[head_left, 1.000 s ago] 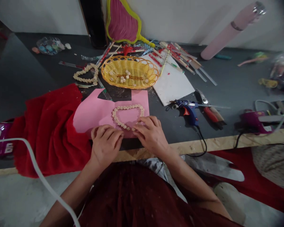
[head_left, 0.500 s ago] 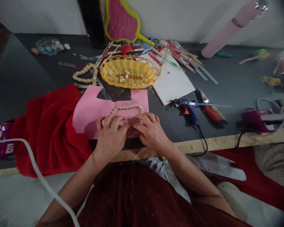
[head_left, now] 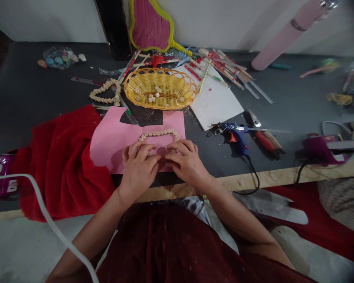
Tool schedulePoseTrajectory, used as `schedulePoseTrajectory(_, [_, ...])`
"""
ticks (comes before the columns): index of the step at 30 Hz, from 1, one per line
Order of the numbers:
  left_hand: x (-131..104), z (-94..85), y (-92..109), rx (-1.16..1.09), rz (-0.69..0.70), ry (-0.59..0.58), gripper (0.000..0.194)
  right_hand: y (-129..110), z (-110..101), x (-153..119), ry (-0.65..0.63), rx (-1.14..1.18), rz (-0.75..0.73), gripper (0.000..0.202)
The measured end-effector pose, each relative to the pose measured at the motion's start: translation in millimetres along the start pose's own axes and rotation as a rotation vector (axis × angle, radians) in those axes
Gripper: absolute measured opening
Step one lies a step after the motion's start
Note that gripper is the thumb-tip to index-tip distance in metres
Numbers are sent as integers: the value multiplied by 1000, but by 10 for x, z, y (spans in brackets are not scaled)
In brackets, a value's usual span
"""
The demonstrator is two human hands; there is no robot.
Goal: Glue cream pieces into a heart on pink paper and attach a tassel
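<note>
- Two bare hands work at the near edge of one dark table (head_left: pixel 32 90), side by side with a narrow gap between the thumbs.
- The left hand (head_left: pixel 139 167) is curved, fingers bent over the left side of a bead string (head_left: pixel 159 133); I cannot tell whether the fingertips pinch it.
- The right hand (head_left: pixel 188 163) is curved too, at the string's right side; its grip is equally hard to tell.
- This one string lies on a single sheet of pink paper (head_left: pixel 106 141), its far side in view, its near part mostly hidden by the hands.
- A second bead string (head_left: pixel 117 93), heart-shaped, lies left of the basket, making two strings in all.
- One yellow basket (head_left: pixel 165 80) stands beyond the paper, with several small cubes (head_left: pixel 151 98) inside, some too close together to count surely.
- Right of the hands: one blue glue gun (head_left: pixel 237 137) and one pair of pliers (head_left: pixel 265 141) just beside it.
- One white board (head_left: pixel 218 106) lies right of the basket, under part of a pile of sticks (head_left: pixel 221 65) too tangled to count.
- One red cloth (head_left: pixel 67 165) lies left of the paper, touching it.
- At the back: one phone (head_left: pixel 113 29), one fan (head_left: pixel 152 27) and one pink bottle (head_left: pixel 279 41).
- Two loose stones (head_left: pixel 82 57) flank one clear bag (head_left: pixel 59 57).
</note>
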State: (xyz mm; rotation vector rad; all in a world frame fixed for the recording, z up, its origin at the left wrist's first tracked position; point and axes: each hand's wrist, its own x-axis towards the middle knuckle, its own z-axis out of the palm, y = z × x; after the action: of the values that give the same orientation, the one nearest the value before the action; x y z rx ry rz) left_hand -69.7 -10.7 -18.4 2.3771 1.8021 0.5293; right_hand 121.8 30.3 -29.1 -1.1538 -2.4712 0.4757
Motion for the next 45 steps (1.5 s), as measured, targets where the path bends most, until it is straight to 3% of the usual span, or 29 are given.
schedulePoseTrajectory(35, [-5, 19, -3, -16, 29, 10, 16, -2, 0, 0, -6, -27, -34, 17])
schedulePoseTrajectory(40, [44, -143, 40, -89, -20, 47, 12, 18, -101, 18, 34, 35, -35, 14])
schedulePoseTrajectory(45, [239, -406, -47, -146, -60, 108, 12, 104, -424, 173, 55, 205, -101, 11])
